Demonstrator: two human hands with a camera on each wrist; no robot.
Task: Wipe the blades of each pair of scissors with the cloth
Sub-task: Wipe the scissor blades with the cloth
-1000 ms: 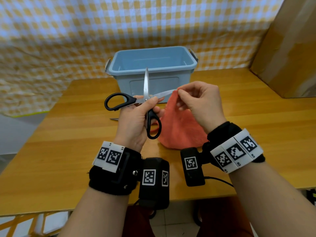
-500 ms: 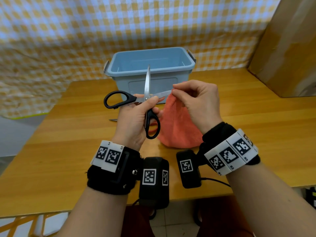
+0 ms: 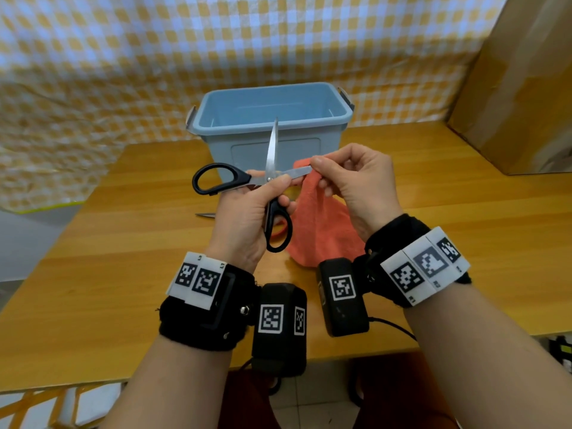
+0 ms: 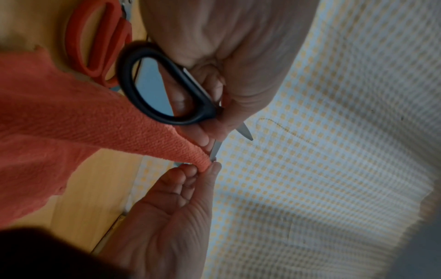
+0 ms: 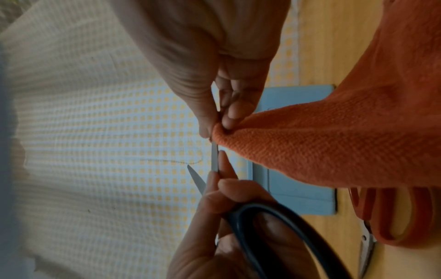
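Observation:
My left hand (image 3: 247, 212) grips the black-handled scissors (image 3: 226, 178) near the pivot, blades spread wide: one blade (image 3: 272, 147) points up, the other (image 3: 297, 172) points right. My right hand (image 3: 349, 178) pinches the orange cloth (image 3: 318, 224) around the tip end of the right-pointing blade. In the left wrist view the cloth (image 4: 95, 117) wraps that blade tip under the right fingertips (image 4: 190, 169). A second pair, the orange-handled scissors (image 4: 97, 43), lies on the table, partly under the cloth; they show as orange-handled scissors (image 5: 381, 213) in the right wrist view.
A light blue plastic bin (image 3: 272, 119) stands on the wooden table (image 3: 123, 274) just behind the hands. A cardboard box (image 3: 523, 88) stands at the right back. A yellow checked sheet (image 3: 93, 57) hangs behind the table.
My right hand with the cloth has slid leftward along the right-pointing blade, from its tip toward the pivot. The left hand holds the scissors almost still.

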